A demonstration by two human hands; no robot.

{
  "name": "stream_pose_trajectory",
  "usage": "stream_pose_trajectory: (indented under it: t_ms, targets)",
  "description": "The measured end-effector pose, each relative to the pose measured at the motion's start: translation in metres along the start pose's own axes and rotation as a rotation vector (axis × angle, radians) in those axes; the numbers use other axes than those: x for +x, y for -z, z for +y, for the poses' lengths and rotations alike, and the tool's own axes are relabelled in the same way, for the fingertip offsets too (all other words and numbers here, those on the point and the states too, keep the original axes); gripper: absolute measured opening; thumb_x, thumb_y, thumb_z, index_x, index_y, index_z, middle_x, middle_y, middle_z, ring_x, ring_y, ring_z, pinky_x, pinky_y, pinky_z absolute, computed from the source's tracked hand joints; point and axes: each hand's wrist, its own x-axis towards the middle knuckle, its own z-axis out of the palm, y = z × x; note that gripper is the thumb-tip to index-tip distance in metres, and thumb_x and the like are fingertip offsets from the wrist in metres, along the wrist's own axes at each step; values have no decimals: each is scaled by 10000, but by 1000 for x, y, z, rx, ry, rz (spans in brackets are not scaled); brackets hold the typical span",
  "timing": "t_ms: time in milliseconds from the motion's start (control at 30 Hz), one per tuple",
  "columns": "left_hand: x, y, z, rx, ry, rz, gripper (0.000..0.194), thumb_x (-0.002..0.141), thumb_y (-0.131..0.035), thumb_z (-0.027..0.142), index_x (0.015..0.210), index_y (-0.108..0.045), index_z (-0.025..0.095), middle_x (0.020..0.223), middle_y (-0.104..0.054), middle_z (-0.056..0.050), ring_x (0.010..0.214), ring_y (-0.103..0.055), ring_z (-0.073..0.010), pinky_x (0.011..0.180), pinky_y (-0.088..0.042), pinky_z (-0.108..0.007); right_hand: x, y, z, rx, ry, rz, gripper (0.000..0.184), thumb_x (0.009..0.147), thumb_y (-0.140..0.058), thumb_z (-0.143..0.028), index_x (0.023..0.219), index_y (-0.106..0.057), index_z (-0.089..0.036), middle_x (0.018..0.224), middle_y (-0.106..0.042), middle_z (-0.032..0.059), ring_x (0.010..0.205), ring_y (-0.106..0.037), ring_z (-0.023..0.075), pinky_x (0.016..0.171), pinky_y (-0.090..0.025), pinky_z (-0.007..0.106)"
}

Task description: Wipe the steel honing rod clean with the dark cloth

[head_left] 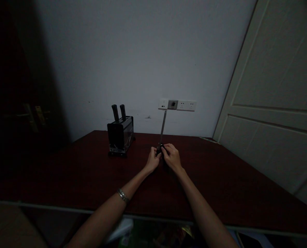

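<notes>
Item held: a long, thin metal rod [163,126] with a dark handle end, standing nearly upright above the dark red-brown table [220,186], its tip reaching up in front of the wall near the socket strip [177,104]; whether it was a sharpening steel or a narrow blade could not be told in the dim light. Left hand [152,160]: closed on the lower, dark end of the rod from the left side, fingers curled; a metal bracelet [122,195] sat on that forearm. Right hand [170,155]: likewise closed on the same lower end from the right, knuckles up, touching or just beside the left hand. Both hands were out over the middle of the table, well forward of its near edge. Nearby: a dark knife block [120,136] with a clear side panel, standing on the table to the left of the hands and nearer the wall, apart from them; two black knife handles [119,112] stuck up out of its top, tilted slightly. Surroundings: a plain pale wall behind the table; a white panelled door [277,103] at right; a dark door with a brass-coloured lever handle [30,115] at far left, in shadow.
</notes>
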Motion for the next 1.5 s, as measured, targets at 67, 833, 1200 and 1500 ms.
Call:
stream_pose_trajectory:
  t_ms: [67, 833, 1200, 1500]
  targets:
    - [-1, 0, 2, 19, 4, 14, 222, 737, -556, 125, 730, -347, 200, 590, -472, 79, 548, -466, -70, 537, -349, -176, 0, 2, -4, 3, 15, 2, 240, 859, -444, -266, 799, -663, -188, 819, -624, 80, 804, -572, 196, 745, -461, 322]
    - [14, 2, -14, -61, 26, -33, 134, 808, -496, 218, 911, -561, 161, 678, -564, 18, 631, -537, -120, 643, -431, -227, 6, 0, 6, 161, -308, 242, 327, 844, -446, -387, 834, -659, -139, 842, -658, 94, 788, -585, 197, 743, -425, 303]
    - [9, 3, -7, 56, -124, -26, 114, 730, -579, 82, 808, -550, 159, 817, -621, -22, 810, -584, -142, 794, -449, -263, 1, -3, 9, -7, -64, -2, 248, 876, -431, -286, 875, -660, -192, 865, -643, 83, 845, -547, 211, 786, -441, 359]
    - [8, 5, -6, 76, -138, 39, 138, 677, -609, 60, 737, -532, 159, 755, -608, -10, 758, -591, -138, 762, -458, -261, 1, 3, 1, -90, 81, -18, 227, 870, -425, -248, 820, -640, -196, 819, -609, 85, 817, -531, 212, 746, -451, 351]
